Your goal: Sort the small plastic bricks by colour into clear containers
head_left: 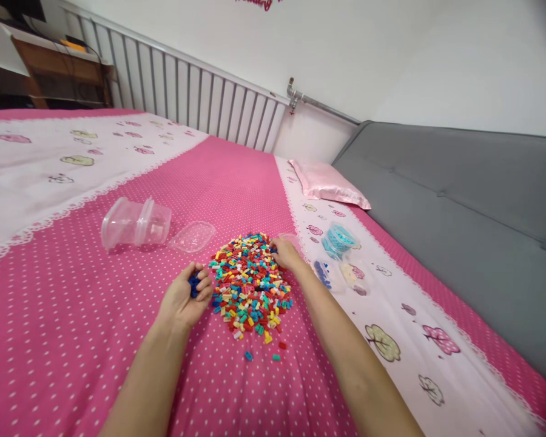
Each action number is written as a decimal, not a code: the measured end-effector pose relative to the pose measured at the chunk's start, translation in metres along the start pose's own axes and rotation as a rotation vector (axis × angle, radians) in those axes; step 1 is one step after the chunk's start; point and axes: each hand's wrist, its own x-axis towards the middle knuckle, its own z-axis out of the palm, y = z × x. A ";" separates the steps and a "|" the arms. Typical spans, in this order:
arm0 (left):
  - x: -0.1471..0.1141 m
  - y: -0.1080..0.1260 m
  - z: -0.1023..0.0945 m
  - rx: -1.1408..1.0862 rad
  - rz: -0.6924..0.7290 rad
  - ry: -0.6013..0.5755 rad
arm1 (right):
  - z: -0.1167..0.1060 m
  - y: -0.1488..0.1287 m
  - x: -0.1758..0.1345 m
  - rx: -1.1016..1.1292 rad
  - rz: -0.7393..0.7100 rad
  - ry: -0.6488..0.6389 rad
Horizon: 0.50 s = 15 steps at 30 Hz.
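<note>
A heap of small coloured building bricks (250, 285) lies on the pink dotted bedspread (227, 388). My left hand (182, 300) is at the heap's left edge, palm up, with its fingers curled round several dark blue bricks (193, 284). At the far right edge of the heap, my right hand (286, 252) has its fingertips pinched at a dark blue brick, mostly hidden by the fingers. A few loose bricks, among them a blue brick (248, 356) and a red brick (282, 345), lie in front of the heap.
Right of the heap stand clear containers: one with turquoise bricks (339, 240), one with blue bricks (323, 274), one with pale yellow bricks (351, 272). Stacked clear tubs (134, 223) lie on their side at left, beside a clear lid (193, 236). A pink pillow (327, 185) rests near the grey headboard (450, 200).
</note>
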 end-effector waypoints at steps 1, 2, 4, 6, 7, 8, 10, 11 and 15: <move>0.000 0.000 0.000 0.000 0.001 0.000 | 0.000 0.000 0.000 -0.003 -0.006 -0.003; 0.000 0.000 0.000 -0.002 0.002 0.000 | -0.001 0.000 0.000 -0.006 -0.011 -0.005; 0.000 0.000 0.000 -0.004 0.003 -0.004 | -0.003 -0.001 -0.001 -0.010 -0.015 -0.009; 0.001 0.000 -0.001 -0.004 0.003 -0.014 | -0.004 -0.002 -0.003 -0.011 -0.012 -0.010; 0.001 0.000 -0.002 -0.002 0.003 -0.019 | -0.005 -0.002 -0.004 -0.012 -0.007 -0.010; 0.002 0.000 -0.003 0.000 0.005 -0.023 | -0.006 -0.003 -0.004 -0.013 -0.002 -0.009; 0.002 0.000 -0.004 0.002 0.012 -0.026 | -0.007 -0.003 -0.005 -0.014 0.011 -0.006; 0.002 0.000 -0.004 0.002 0.013 -0.025 | -0.007 -0.004 -0.005 -0.015 0.017 -0.003; 0.002 0.000 -0.003 0.004 0.012 -0.024 | -0.007 -0.003 -0.006 -0.011 0.036 0.016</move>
